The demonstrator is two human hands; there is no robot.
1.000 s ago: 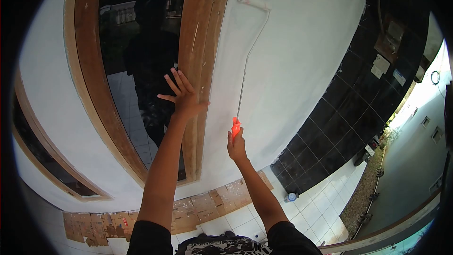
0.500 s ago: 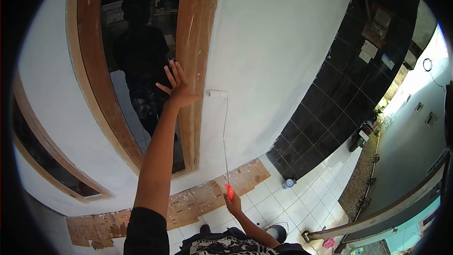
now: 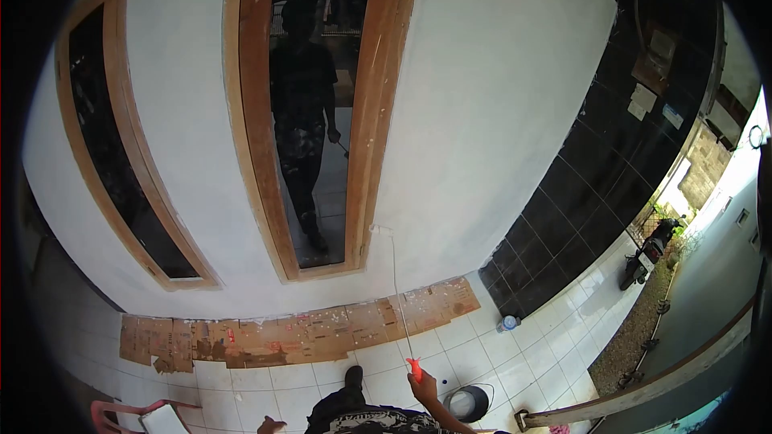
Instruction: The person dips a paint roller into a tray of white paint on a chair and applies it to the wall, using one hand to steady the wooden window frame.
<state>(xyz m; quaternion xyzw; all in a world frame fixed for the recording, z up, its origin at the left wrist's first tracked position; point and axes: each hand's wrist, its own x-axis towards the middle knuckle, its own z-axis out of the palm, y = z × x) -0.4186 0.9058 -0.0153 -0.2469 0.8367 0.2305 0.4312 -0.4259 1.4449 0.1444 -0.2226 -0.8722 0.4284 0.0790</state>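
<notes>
My right hand [image 3: 422, 386] is wrapped round the orange handle [image 3: 414, 370] of a long-stemmed paint roller. The white roller head [image 3: 381, 230] is at the white wall [image 3: 474, 112], just right of the wooden window frame [image 3: 378, 137]. Low in the view, my left hand [image 3: 272, 425] is empty, with its fingers apart, above the tiled floor. Paint-specked cardboard [image 3: 322, 337] lies along the foot of the wall, beneath the roller's stem.
A bucket [image 3: 468, 403] stands right of my right hand, and a small blue-white container [image 3: 507, 323] sits by the black tiled wall [image 3: 555, 217]. A red-edged chair [image 3: 153, 418] is at lower left. A motorbike [image 3: 648, 255] and wooden rail [image 3: 643, 398] are at right.
My left hand has come down from the window frame to the bottom of the view. The roller head is lower along the wall. The view has shifted, bringing the chair and more of the bucket in.
</notes>
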